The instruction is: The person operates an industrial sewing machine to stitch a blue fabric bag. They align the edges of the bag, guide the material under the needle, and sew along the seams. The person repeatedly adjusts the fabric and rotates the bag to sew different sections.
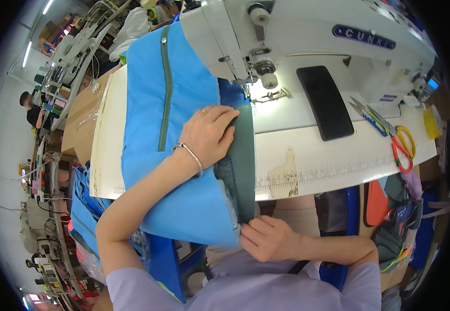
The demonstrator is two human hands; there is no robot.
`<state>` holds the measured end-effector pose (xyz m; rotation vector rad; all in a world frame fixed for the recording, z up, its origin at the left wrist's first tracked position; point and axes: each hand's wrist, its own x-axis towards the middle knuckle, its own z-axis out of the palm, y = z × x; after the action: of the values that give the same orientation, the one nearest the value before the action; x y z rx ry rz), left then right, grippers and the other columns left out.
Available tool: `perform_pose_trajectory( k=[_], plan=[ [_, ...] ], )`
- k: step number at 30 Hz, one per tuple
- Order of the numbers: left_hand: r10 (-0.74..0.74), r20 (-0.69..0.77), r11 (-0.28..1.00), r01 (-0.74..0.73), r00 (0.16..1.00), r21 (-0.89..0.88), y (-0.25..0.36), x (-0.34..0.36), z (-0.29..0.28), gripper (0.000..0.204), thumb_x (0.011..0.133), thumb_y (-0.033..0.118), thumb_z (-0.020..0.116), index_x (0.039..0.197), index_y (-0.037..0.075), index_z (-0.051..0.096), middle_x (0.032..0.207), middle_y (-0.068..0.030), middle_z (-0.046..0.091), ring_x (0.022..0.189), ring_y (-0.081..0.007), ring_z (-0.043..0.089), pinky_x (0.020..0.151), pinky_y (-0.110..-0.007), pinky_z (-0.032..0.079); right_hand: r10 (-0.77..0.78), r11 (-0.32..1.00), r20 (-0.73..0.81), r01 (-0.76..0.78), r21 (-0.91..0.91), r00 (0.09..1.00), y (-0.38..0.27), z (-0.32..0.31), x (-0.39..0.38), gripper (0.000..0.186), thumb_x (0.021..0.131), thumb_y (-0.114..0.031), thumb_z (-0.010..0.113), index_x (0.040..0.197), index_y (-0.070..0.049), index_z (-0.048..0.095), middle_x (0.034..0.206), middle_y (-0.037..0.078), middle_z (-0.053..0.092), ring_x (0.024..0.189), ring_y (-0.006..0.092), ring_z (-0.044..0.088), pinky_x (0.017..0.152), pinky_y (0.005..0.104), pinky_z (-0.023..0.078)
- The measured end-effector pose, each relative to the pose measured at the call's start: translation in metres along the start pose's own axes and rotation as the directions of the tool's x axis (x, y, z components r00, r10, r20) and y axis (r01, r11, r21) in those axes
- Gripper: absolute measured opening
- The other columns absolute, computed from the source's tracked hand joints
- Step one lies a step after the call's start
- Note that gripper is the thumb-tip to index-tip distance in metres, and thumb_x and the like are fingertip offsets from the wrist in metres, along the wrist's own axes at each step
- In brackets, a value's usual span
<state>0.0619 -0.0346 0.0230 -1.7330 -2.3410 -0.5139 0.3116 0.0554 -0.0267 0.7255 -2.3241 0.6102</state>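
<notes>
Blue fabric with a green zip (pixel 165 88) and a dark green strip (pixel 243 160) along its right side lies under the sewing machine's needle and presser foot (pixel 247 90). My left hand (pixel 209 132) rests on it just below the foot, fingers bent together over the green strip's edge, a metal bracelet at the wrist. At the front, beyond the table edge, my right hand (pixel 266 238) pinches the lower corner where blue and green meet.
On the white table (pixel 282 181) lie a black phone (pixel 323 102), scissors (pixel 401 147) and yellow tape (pixel 432 122). Blue fabric pieces (pixel 85 202) hang at the left, coloured scraps (pixel 391 238) at the right. A person (pixel 37 116) is by other machines at far left.
</notes>
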Motion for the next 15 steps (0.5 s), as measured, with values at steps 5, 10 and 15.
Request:
perform_pose_trajectory(
  k=[5,10,15],
  plan=[
    [0.050,-0.079,0.998,-0.047,0.996,0.037,-0.003,0.009,0.010,0.037,0.088,0.008,0.066,0.124,0.004,0.065,0.121,-0.0096,0.066,0.105,-0.0320,0.064,0.091,-0.042,0.052,0.019,1.000,-0.020,-0.019,0.023,1.000,0.006,-0.002,0.006,0.014,0.062,-0.012,0.065,0.073,-0.005,0.060,0.081,0.004,0.059,0.069,0.0148,0.052,0.052,0.0243,0.043],
    [0.080,-0.045,0.992,-0.076,0.996,0.100,-0.006,0.011,0.013,0.039,0.085,0.007,0.067,0.124,0.005,0.065,0.116,-0.0089,0.063,0.101,-0.0299,0.062,0.092,-0.042,0.051,0.037,0.997,0.024,-0.039,0.073,0.999,0.008,-0.003,0.008,0.015,0.069,-0.012,0.066,0.082,-0.004,0.064,0.081,0.002,0.057,0.071,0.0139,0.051,0.054,0.0239,0.040],
    [0.088,-0.025,0.990,-0.085,0.996,0.110,-0.007,0.016,0.012,0.037,0.083,0.007,0.068,0.120,0.006,0.066,0.114,-0.0090,0.062,0.100,-0.0292,0.062,0.091,-0.042,0.051,0.048,0.993,-0.007,-0.047,0.104,0.999,0.012,0.000,0.010,0.015,0.070,-0.012,0.067,0.082,-0.004,0.064,0.082,0.002,0.057,0.072,0.0142,0.053,0.054,0.0237,0.040]
  ],
)
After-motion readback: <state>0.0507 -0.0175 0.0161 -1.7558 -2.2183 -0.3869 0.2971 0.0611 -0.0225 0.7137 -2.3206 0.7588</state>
